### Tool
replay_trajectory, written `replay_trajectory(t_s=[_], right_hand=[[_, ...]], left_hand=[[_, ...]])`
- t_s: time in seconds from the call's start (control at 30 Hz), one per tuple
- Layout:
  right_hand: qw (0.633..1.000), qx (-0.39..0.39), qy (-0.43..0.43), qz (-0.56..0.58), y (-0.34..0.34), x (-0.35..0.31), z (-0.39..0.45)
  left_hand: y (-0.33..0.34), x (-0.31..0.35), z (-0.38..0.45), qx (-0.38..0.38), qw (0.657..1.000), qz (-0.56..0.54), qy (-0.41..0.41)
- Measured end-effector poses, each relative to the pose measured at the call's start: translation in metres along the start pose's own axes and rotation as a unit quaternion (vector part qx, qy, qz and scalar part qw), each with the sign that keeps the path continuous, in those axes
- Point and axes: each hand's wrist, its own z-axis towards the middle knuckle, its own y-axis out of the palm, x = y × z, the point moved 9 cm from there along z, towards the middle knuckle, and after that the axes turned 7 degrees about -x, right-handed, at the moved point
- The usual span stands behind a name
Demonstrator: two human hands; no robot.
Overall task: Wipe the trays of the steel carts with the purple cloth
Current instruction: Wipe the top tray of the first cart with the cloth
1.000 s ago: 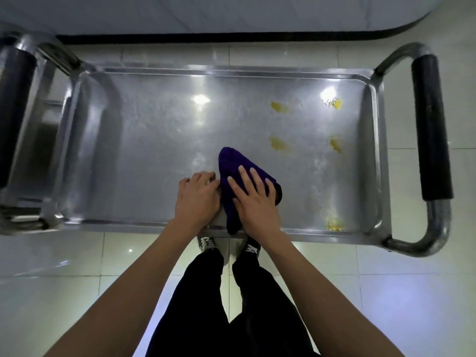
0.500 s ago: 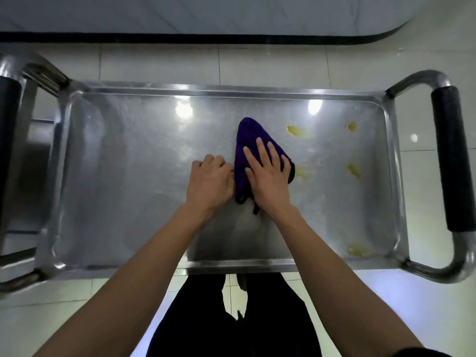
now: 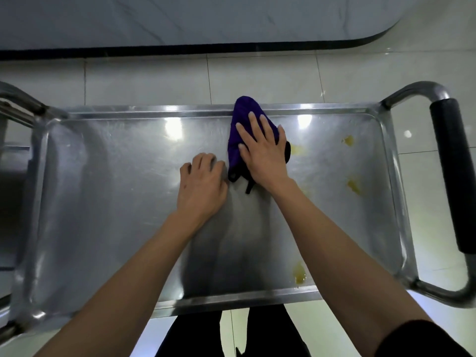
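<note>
The right hand (image 3: 262, 148) lies flat on the purple cloth (image 3: 243, 117), its fingers straight and slightly spread, pressing the cloth down onto the steel tray (image 3: 116, 202) of the cart. The cloth sits at the far side of the tray, a little right of centre, and its far tip rides up onto the tray's far rim (image 3: 154, 110); a dark edge and a small loop of the cloth stick out from under the heel of the hand on the near side. The left hand (image 3: 201, 186) rests on the bare steel just left of the cloth, near its lower corner, with fingers bent at the knuckles and tips on the tray, holding nothing; whether it touches the cloth's edge I cannot tell. Yellow smears mark the right part of the tray: one (image 3: 297, 149) just right of the cloth, two (image 3: 348, 140) (image 3: 353, 185) nearer the right rim, and one (image 3: 299, 273) by the near rim. At the right end of the cart a curved steel handle carries a black foam sleeve (image 3: 456, 173). Another steel frame (image 3: 20, 101) stands at the left edge. The cart stands on a pale tiled floor (image 3: 270, 81), and the person's dark trousers (image 3: 270, 331) show below the near rim.
</note>
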Motion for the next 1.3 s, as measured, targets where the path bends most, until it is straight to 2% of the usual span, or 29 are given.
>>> replay_trajectory(t_s=[0.2,0.4,0.6,0.8,0.9,1.1,1.3], right_hand=[[0.999,-0.007,-0.018,0.035,-0.001,0.015,0.002],[0.998,0.012,-0.010,0.058,-0.004,0.062,-0.002],[0.995,0.040,0.042,0.078,-0.005,0.159,-0.022],[0.978,0.059,0.151,0.128,-0.003,0.283,-0.051],[0.970,0.069,0.188,0.138,-0.002,0.313,-0.059],[0.974,0.063,0.178,0.129,0.002,0.301,-0.061],[0.983,0.048,0.141,0.112,0.018,0.221,-0.074]], left_hand=[[-0.002,0.027,0.034,-0.024,1.000,-0.004,0.001],[-0.007,0.062,0.055,-0.004,1.000,-0.015,0.010],[0.004,0.112,0.079,-0.048,0.999,0.000,0.010],[0.017,0.125,0.083,-0.087,0.996,0.028,-0.015],[0.021,0.130,0.084,-0.103,0.994,0.041,-0.016],[0.026,0.129,0.089,-0.130,0.990,0.049,-0.012],[0.021,0.125,0.085,-0.141,0.989,0.041,0.023]])
